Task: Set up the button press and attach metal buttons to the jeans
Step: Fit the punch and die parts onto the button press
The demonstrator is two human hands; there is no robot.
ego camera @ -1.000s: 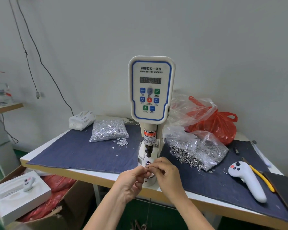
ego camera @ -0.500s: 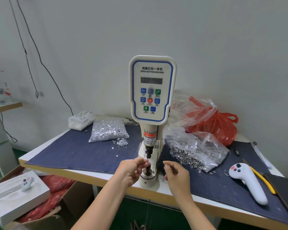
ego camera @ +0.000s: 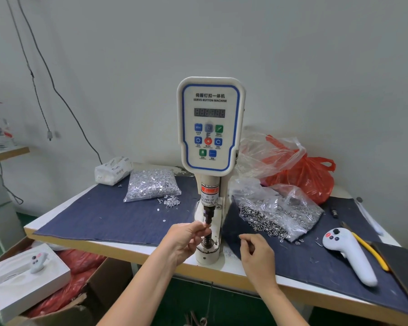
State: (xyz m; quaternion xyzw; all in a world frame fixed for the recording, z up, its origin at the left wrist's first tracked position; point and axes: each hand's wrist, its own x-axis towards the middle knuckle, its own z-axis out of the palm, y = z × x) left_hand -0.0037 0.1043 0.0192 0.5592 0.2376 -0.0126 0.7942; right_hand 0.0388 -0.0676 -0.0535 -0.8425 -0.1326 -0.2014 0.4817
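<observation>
The white servo button machine (ego camera: pixel 210 128) stands at the table's front edge. My left hand (ego camera: pixel 186 241) reaches up from the left, its thumb and fingertips pinched on the lower end of the black upper punch (ego camera: pixel 208 212). Just below is the lower die (ego camera: pixel 207 243) on its round white base. My right hand (ego camera: pixel 257 252) hovers to the right of the base over the dark blue denim (ego camera: pixel 118 217), fingers loosely curled with nothing visible in them. A clear bag of silver tacks (ego camera: pixel 152 184) lies to the left of the machine and a bag of metal buttons (ego camera: pixel 276 212) to the right.
A white handheld controller (ego camera: pixel 349 252), a yellow tool (ego camera: pixel 370 252) and a dark flat pad (ego camera: pixel 405 269) lie at the right end. A red plastic bag (ego camera: pixel 311 180) sits behind the buttons. A tissue pack (ego camera: pixel 112 169) lies back left. A white box (ego camera: pixel 26 276) rests on a carton below left.
Both hands were pinched together at the lower die. My left hand has risen to the upper punch and my right hand has drawn away to the right.
</observation>
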